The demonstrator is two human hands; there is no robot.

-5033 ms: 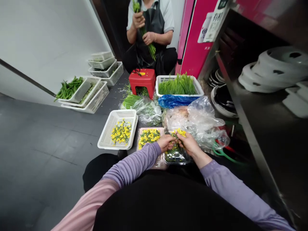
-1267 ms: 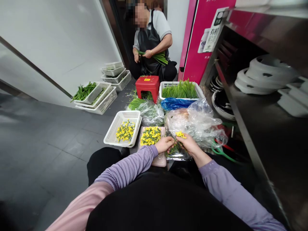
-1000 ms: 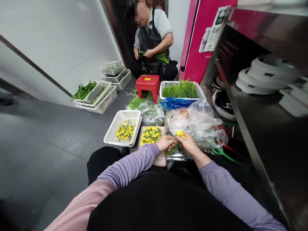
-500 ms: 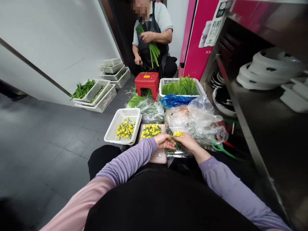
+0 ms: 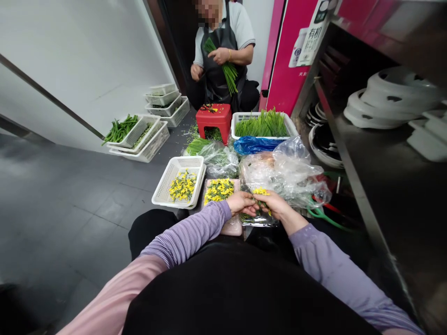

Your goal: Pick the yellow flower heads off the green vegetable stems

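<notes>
My right hand is closed around a small bunch of yellow flowers with green stems. The fingertips of my left hand meet it at the stems, pinched together; what they grip, if anything, is hidden. Under both hands lies a clear plastic tray with dark green stems in it. Left of it, more yellow flowers are heaped on a pink-lined tray, partly covered by my left wrist. A white basket farther left holds loose yellow flowers.
Clear plastic bags and a blue bag lie ahead. Beyond are a basket of green stalks and a red stool. A co-worker holds long green stalks. A metal shelf with white dishes runs along the right.
My hands have drawn closer together, and my left fingers have closed in at the bunch. The co-worker's free hand has risen, and dark scissors now lie on the stool.
</notes>
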